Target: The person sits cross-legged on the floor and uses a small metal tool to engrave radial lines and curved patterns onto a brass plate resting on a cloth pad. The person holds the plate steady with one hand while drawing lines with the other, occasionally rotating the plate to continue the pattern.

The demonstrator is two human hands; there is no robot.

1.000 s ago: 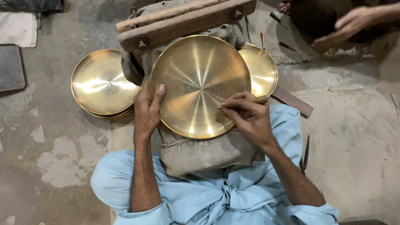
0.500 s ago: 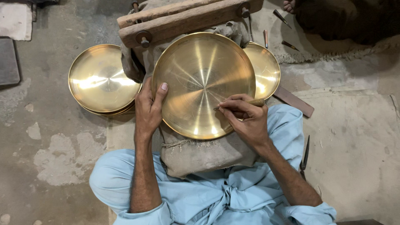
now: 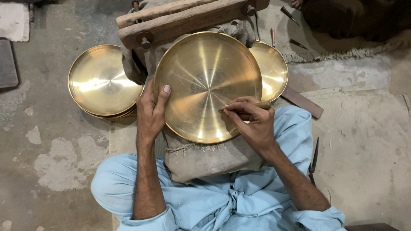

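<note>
A large shiny brass plate (image 3: 201,72) leans on a cloth-covered pad (image 3: 205,158) in my lap, its top against a wooden frame (image 3: 180,19). My left hand (image 3: 150,113) grips the plate's left rim, thumb on the inner face. My right hand (image 3: 252,122) holds a thin wooden-handled engraving tool (image 3: 262,105) like a pen, with its tip touching the plate's lower right inner surface.
A stack of brass plates (image 3: 100,81) lies on the concrete floor at left. Another brass plate (image 3: 272,68) sits behind the big one at right. Loose metal tools (image 3: 314,160) lie on the floor. Another person's dark clothing (image 3: 355,17) shows at top right.
The view has shifted slightly. Another person's hand at top right has left the view. My right hand with the tool has moved a little lower right on the plate.
</note>
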